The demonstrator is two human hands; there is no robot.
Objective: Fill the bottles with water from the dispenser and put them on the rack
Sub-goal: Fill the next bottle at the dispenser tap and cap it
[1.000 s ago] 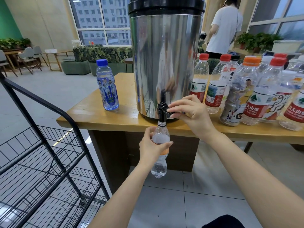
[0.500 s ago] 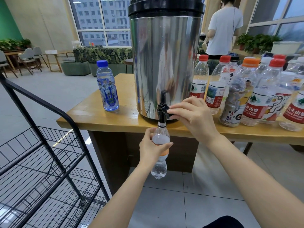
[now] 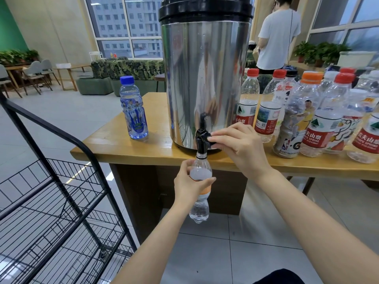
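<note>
A tall steel dispenser (image 3: pixel 205 78) with a black lid stands on the wooden table (image 3: pixel 127 144). Its black tap (image 3: pixel 202 138) juts over the front edge. My right hand (image 3: pixel 238 144) pinches the tap's lever. My left hand (image 3: pixel 190 186) grips a clear uncapped bottle with an orange label (image 3: pixel 200 208), held upright with its mouth right under the spout; water stands high in it. A blue-capped filled bottle (image 3: pixel 134 111) stands left of the dispenser. Several capped, mostly empty bottles (image 3: pixel 320 117) crowd the table on the right. The black wire rack (image 3: pixel 53 212) stands at lower left.
A person in a white shirt (image 3: pixel 276 37) stands behind the table, back turned. Green sofas (image 3: pixel 127 70), chairs and small tables fill the room at far left. Grey tiled floor (image 3: pixel 235 253) lies under the held bottle. Planters (image 3: pixel 320 52) line the right windows.
The hands, bottle and tap keep their places. The view has shifted slightly and the person behind has moved a little.
</note>
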